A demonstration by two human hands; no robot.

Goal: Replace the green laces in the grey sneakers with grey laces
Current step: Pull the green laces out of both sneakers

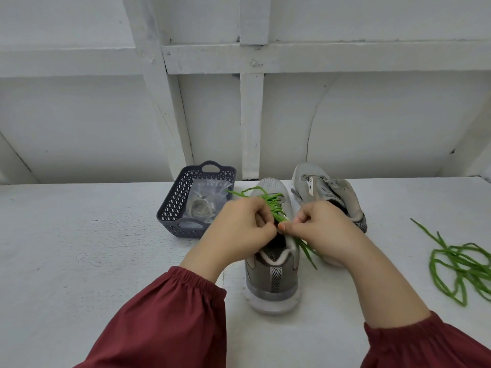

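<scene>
**Both hands pinching the green lace**

The green lace [273, 205] is sitting threaded in the near grey sneaker [271, 274] on the table [79, 248]. The left hand [239, 227] and right hand [321, 227] are pinching it with curled fingers. From there, 1 laceless sneaker [326, 192] is lying at 1 o'clock, a loose lace [462, 264] at 3, and the basket [170, 211] of grey laces [202, 207] at 10.
</scene>
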